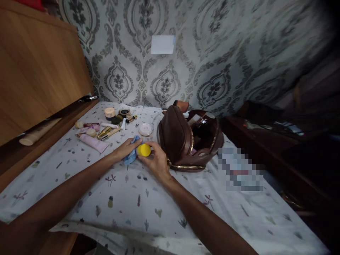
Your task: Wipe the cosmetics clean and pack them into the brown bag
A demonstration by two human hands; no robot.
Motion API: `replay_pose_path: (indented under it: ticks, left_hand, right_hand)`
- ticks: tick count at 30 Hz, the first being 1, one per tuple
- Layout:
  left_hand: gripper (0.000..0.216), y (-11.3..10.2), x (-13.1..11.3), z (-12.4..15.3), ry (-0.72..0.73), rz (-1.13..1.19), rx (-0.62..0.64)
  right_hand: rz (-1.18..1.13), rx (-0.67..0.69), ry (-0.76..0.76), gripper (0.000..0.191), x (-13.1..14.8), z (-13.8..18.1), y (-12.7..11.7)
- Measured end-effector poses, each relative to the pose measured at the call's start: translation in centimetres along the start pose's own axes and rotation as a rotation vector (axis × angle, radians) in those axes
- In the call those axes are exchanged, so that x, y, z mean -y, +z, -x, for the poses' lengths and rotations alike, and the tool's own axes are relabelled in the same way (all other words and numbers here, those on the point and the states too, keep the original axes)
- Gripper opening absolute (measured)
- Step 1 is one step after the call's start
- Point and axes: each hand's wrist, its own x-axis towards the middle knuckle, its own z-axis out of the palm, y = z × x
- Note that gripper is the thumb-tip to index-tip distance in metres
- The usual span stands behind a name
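My left hand (125,148) is closed on a crumpled blue cloth (130,158), pressing it to the side of a small round container with a yellow end (144,150). Fingers of my right hand (158,163) wrap around that container, whose other end is hidden by the cloth and hands. Just right of my right hand, a brown leather bag (174,136) stands with its zip undone and items showing inside. A small round clear-and-pink container (146,129) lies beyond the cloth.
Several cosmetics lie at the back left, including a pink tube (93,142), a lidded jar (109,113) and a gold tube (103,132). A patterned cloth (127,212) covers the table. Wooden furniture (39,60) borders the left; a blurred-out item (240,170) lies right.
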Motion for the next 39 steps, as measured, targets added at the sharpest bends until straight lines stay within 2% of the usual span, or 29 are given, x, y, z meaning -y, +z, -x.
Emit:
replay_pose_path:
  ticks: [5, 9, 11, 14, 16, 18, 21, 24, 26, 29, 33, 36, 39]
  left_hand:
    - [0.058, 0.0, -0.4, 0.4, -0.227, 0.202, 0.119]
    - [0.06, 0.2, -1.3, 0.8, -0.251, 0.126, 0.093]
    - [0.058, 0.0, -1.8, 0.9, -0.194, -0.024, 0.028]
    - [0.046, -0.8, -2.5, 0.9, 0.015, -0.411, -0.059]
    - [0.035, -1.5, -2.9, 1.0, 0.171, -0.687, 0.017]
    - [0.034, -2.2, -3.1, 1.3, 0.275, -0.91, 0.182]
    - [0.061, -3.2, -3.1, 1.8, 0.302, -1.12, 0.369]
    - [0.077, -4.1, -3.4, 2.0, 0.291, -1.211, 0.42]
    - [0.072, -4.0, -4.1, 2.0, 0.376, -1.226, 0.388]
    - [0.049, -1.9, -6.5, 1.7, 0.659, -1.174, 0.242]
    - [0.044, 3.9, -10.3, 0.9, 0.986, -1.105, 0.125]
    - [0.044, 7.5, -11.8, -0.1, 1.166, -1.151, 0.159]
    - [0.041, 8.8, -11.8, -1.0, 1.216, -1.218, 0.214]
  right_hand:
    - [0.094, 0.058, -0.214, 0.031, 0.5, 0.5, -0.1]
    - [0.122, 0.066, -0.278, 0.029, 1.1, 0.7, -0.2]
    - [0.114, 0.067, -0.294, 0.029, 1.3, 0.8, -0.3]
    - [0.108, 0.063, -0.27, 0.03, 1.5, 0.8, -0.5]
    - [0.12, 0.081, -0.225, 0.036, 1.8, 0.7, -0.6]
    - [0.114, 0.107, -0.213, 0.043, 2.1, 0.8, -0.9]
    - [0.059, 0.119, -0.25, 0.049, 2.7, 1.0, -1.6]
    - [0.038, 0.102, -0.268, 0.05, 3.6, 1.5, -3.0]
    - [0.036, 0.073, -0.296, 0.05, 4.4, 1.9, -4.5]
    - [0.04, 0.045, -0.342, 0.05, 5.9, 2.4, -7.6]
    - [0.154, 0.046, -0.314, 0.05, 7.5, 2.5, -12.3]
    - [0.215, -0.095, -0.207, 0.051, 7.2, 2.2, -15.3]
    - [0.255, -0.209, -0.03, 0.051, 5.6, 1.8, -17.5]
